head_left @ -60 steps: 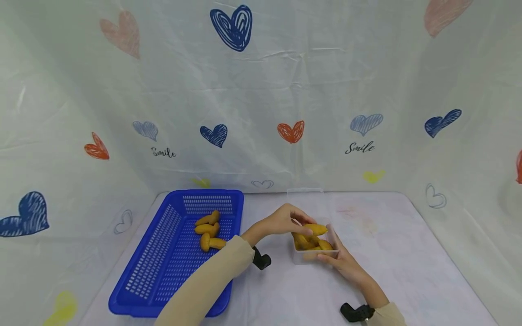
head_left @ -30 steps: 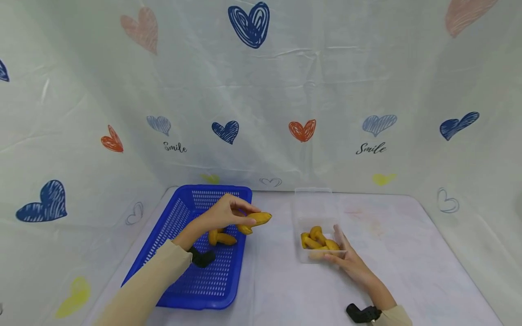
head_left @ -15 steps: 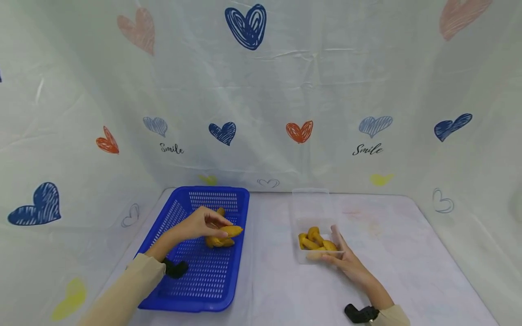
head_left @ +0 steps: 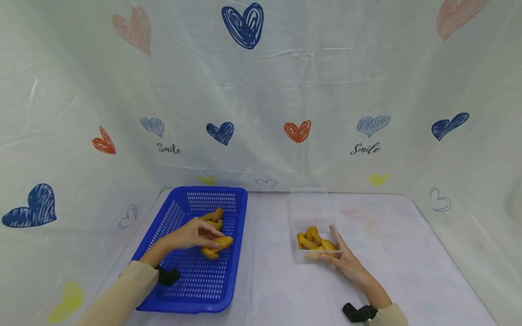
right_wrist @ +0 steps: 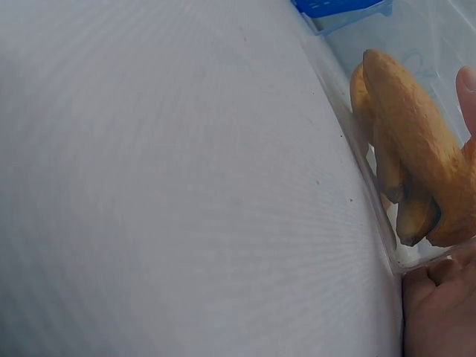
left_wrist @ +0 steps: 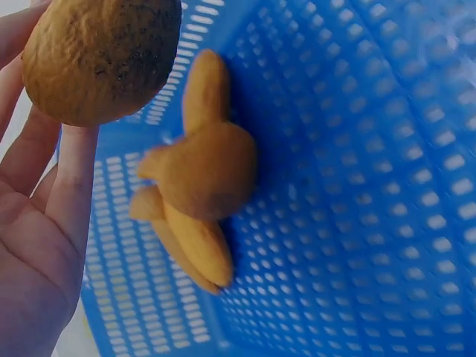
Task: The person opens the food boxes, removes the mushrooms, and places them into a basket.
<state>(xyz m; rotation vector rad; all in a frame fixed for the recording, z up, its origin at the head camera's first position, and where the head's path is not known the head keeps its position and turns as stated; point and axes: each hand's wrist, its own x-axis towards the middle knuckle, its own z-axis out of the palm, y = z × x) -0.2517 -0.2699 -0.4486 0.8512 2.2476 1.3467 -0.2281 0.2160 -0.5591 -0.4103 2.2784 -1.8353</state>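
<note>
My left hand [head_left: 195, 234] pinches a yellow-brown mushroom [head_left: 225, 243] over the blue mesh basket [head_left: 195, 287]. In the left wrist view, the held mushroom's rounded cap [left_wrist: 104, 63] fills the top left, thumb and fingers at its edge. Below it, several similar mushrooms [left_wrist: 197, 238] lie together on the basket floor. My right hand [head_left: 351, 265] grips the right side and front corner of a clear plastic box [head_left: 302, 259]. Inside that box sit several mushrooms [head_left: 311, 242], seen close up as a long stem [right_wrist: 413, 119] in the right wrist view.
The box's clear lid [head_left: 309, 203] stands raised at its back. White cloth covers the table [head_left: 269, 290] between basket and box. A white curtain [head_left: 265, 90] printed with hearts hangs behind and at both sides.
My left hand has carried the mushroom from over the plastic box leftward, past the basket's right rim, and lowered it toward the mushrooms there. My right hand has stayed at the box.
</note>
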